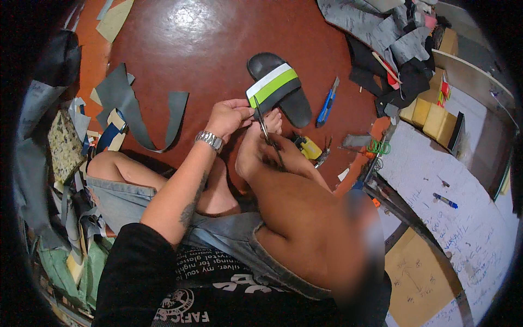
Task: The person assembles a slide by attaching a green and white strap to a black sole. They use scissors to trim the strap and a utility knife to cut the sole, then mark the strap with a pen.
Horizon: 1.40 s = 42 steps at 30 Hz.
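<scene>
L hand (231,115) stretched fwd, pinching strap (275,87) edge — R hand (281,151) beside foot (248,153), gripping scissors (265,126)

— Where is the light strongest?
— On the red floor (204,68), near the top; a white glare lies there, so the light seems to come from above.
— And is the picture sharp?
— The slipper (275,87) is quite clear, but a blurred patch covers the lower right. The white table (417,158) bends, and the corners are black.
</scene>
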{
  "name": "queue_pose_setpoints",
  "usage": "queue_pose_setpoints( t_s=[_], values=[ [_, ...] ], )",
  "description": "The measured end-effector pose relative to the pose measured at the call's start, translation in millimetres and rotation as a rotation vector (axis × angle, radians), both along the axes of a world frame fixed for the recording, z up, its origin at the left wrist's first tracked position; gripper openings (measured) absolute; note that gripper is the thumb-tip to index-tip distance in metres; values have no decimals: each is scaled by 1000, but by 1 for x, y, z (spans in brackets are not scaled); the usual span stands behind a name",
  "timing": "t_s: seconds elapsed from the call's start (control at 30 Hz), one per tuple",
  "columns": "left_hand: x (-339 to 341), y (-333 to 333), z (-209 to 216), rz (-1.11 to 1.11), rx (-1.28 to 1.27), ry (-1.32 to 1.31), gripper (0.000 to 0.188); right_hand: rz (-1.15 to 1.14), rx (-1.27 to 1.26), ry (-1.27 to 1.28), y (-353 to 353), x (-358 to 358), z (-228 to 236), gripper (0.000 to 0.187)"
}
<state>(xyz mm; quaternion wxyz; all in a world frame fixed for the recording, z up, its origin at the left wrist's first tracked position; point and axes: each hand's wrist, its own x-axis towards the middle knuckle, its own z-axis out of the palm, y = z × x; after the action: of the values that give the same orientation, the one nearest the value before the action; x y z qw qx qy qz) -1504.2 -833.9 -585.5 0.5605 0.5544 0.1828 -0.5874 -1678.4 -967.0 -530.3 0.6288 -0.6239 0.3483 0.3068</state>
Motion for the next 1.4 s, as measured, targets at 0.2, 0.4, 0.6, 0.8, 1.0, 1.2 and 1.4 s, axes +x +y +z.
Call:
queue_pose_setpoints(
  t_s=[0.2, 0.4, 0.6, 0.8, 1.0, 1.2, 1.4],
  values=[
    [0, 1, -3, -27, 1, -11, 24, 31, 49, 53, -3, 2, 5, 58],
    [-1, 1, -2, -25, -5, 6, 27, -10, 56, 37, -2, 1, 5, 61],
    [-1, 1, 0, -19, 9, 3, 28, -27, 57, 21, -1, 2, 3, 62],
    [-1, 2, -1, -12, 2, -1, 30, 32, -46, -11, 0, 1, 4, 60],
    [0, 1, -1, -12, -4, -1, 29, 43, -99, -16, 2, -4, -4, 60],
    [1, 0, 1, -8, 21, 6, 27, 15, -103, -33, 3, -8, -9, 57],
    [1, 0, 2, 2, 20, 16, 27, -9, -86, 6, 3, -7, -8, 55]
  ],
)
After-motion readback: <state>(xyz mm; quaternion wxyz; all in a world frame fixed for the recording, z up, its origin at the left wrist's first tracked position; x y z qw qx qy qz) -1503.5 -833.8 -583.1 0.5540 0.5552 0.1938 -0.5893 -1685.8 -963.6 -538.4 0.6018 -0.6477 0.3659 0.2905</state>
